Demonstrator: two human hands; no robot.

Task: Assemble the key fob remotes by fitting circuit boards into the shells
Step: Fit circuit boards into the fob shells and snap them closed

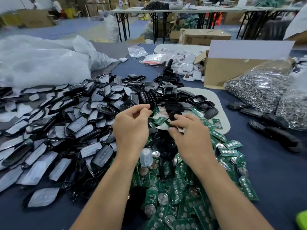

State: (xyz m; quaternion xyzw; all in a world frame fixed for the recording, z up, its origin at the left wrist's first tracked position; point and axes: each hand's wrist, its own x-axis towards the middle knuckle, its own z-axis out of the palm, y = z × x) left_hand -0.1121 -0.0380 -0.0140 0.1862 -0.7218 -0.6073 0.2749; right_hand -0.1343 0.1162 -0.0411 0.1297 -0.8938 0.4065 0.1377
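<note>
A heap of green circuit boards (181, 188) with coin cells lies in front of me. Black key fob shells (99, 103), many with film-covered faces, cover the table to the left and middle. My right hand (191, 130) is curled over the boards and pinches a small black shell piece (172, 117) at its fingertips. Just above it a blurred black shell (173, 107) sits at the pile's edge. My left hand (132, 128) hovers beside it with thumb and forefinger drawn together near the shells; what they hold, if anything, is hidden.
A white mat (216, 103) lies under the far boards. Bags of metal key rings (259, 90) and loose black shells (272, 128) sit right. A cardboard box (232, 68), white fobs (187, 67) and big plastic bags (41, 60) stand behind.
</note>
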